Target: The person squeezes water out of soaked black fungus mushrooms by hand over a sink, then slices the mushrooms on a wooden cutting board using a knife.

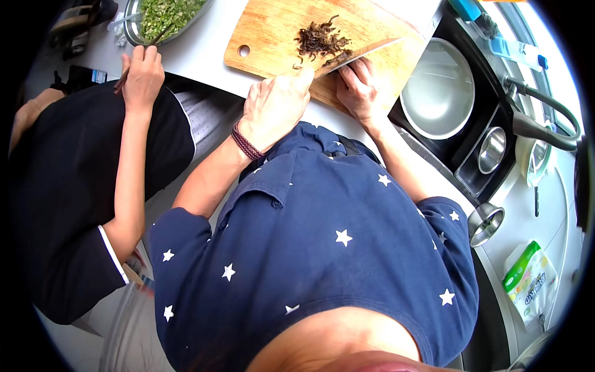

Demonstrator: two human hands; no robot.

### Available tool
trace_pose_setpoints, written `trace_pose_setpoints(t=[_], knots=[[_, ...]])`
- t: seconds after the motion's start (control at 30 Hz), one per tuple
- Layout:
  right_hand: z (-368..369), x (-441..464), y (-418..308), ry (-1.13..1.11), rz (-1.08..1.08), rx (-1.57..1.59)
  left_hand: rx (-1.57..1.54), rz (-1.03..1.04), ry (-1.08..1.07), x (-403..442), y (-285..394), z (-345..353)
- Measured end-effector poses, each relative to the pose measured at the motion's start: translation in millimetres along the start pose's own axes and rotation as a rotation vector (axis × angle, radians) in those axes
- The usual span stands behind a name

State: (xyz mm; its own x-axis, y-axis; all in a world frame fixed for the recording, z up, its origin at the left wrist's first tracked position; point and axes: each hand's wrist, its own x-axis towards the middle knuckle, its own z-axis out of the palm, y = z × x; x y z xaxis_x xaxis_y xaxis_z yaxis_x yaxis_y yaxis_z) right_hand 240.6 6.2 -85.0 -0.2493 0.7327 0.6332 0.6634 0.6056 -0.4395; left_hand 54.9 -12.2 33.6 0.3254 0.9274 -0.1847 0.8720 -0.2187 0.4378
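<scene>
Left hand (277,102) is wrapped tightly around the handle of a knife (369,51), so the handle is hidden in the fist; the right hand (361,90) has its fingers bent on the board beside the blade, which covers some of the fingertips, and I cannot tell whether they grip anything; a loose heap of dark strips (319,38) lies on the cutting board (273,37), some of it against the blade and too tangled to make out; the board's far edge is cut off, as is the bowl (131,23) of chopped greens (167,17); beside that bowl, another person's hand (144,75) grips a thin utensil, its lower end hard to see; the counter (207,62) is white, with a black sink (468,127) to the right holding a large bowl (437,87), near a dark faucet (536,131), a tissue packet (530,284) and a bright window; blackness swallows the corners.
</scene>
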Motion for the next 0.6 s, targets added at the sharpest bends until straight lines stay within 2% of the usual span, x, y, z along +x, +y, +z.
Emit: trace_pose_setpoints(t=[0.3, 0.43, 0.47, 0.57, 0.6], knots=[[-2.2, 1.2, 3.7, -0.037, -0.010, 0.027, 0.023, 0.012, -0.011, 21.4, -3.2, 17.2], [-0.5, 1.9, 6.4, -0.021, -0.020, 0.035, -0.009, -0.007, -0.011, 34.0, -6.4, 23.2], [-1.4, 1.7, 4.7, -0.022, -0.017, 0.045, -0.107, -0.048, -0.023, 35.7, -13.5, 24.7], [-1.6, 1.9, 1.1, 0.008, 0.015, 0.041, -0.186, -0.046, 0.101, 32.2, -28.1, 28.5], [-1.2, 2.5, 1.4, 0.008, 0.016, 0.033, -0.146, -0.034, 0.081, 30.0, -24.5, 21.4]])
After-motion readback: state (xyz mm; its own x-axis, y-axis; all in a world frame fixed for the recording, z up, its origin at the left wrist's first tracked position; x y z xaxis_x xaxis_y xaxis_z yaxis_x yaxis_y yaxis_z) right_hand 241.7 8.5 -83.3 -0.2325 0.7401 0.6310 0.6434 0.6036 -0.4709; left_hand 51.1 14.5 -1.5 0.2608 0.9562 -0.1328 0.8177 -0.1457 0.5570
